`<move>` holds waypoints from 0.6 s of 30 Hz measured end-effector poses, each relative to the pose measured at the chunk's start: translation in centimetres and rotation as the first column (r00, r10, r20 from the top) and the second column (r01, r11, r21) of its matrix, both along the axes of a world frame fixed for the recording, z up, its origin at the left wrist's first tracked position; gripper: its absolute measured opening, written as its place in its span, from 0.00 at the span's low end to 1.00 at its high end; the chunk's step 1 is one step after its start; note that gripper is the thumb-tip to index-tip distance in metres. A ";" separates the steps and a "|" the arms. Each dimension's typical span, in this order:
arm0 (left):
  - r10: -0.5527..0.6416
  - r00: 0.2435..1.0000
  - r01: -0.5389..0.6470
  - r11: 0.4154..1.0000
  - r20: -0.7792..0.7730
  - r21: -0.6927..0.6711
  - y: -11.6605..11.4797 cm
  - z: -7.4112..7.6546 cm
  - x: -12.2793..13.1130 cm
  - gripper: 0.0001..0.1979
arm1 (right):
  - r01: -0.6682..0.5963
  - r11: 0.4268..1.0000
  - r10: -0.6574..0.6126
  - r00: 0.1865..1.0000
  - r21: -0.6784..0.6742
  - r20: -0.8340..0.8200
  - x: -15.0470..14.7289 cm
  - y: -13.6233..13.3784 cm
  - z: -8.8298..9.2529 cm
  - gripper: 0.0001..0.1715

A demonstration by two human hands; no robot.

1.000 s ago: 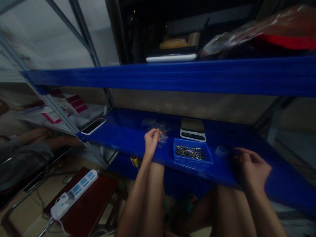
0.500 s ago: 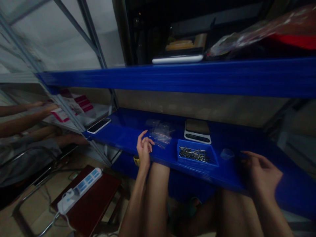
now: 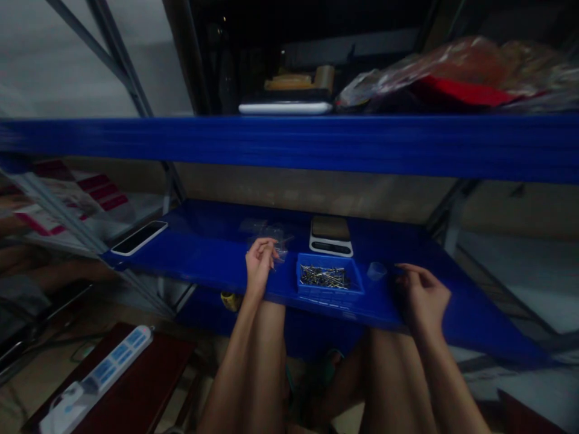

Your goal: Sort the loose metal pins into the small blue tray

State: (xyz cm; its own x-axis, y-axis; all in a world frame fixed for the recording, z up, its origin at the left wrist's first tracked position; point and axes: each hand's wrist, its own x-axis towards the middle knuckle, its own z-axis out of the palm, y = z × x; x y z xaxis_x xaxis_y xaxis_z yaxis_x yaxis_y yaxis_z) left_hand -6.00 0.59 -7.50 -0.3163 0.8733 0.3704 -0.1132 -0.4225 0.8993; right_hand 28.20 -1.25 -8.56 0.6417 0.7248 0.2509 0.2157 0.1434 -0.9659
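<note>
Over the front of the blue shelf, my left hand [image 3: 261, 263] has its fingers bent together beside some clear plastic bags [image 3: 277, 236]; whether it holds anything is too small to tell. To its right stands a blue tray [image 3: 330, 294] with many metal screws [image 3: 323, 276]. A white scale [image 3: 331, 236] with a dark plate sits behind the tray. My right hand [image 3: 423, 292] hovers at the right, its index finger pointing left toward a small clear cup [image 3: 376, 271]. Its other fingers are curled and partly in shadow.
A phone [image 3: 140, 238] lies at the shelf's left end. A blue beam [image 3: 289, 141] crosses above, with plastic-wrapped items [image 3: 461, 78] on it. A power strip [image 3: 97, 377] rests on a brown stool [image 3: 149, 383] at lower left. Another person's arm is at the far left.
The view has turned right, so the shelf and its items appear further left. My left hand's fingers have drawn closer together, nearer the plastic bags. My right hand stays right of the cup.
</note>
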 end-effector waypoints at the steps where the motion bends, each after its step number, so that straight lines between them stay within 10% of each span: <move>1: -0.014 1.000 0.013 1.000 -0.020 -0.006 0.0 -0.1 0.2 0.16 | -0.002 1.000 0.002 1.000 0.004 -0.004 0.0 0.0 0.0 0.22; 18: -0.010 0.997 0.008 1.000 -0.079 -0.020 0.0 -1.0 -0.5 0.15 | -0.065 0.997 0.066 0.997 0.032 -0.029 0.2 0.4 -0.5 0.20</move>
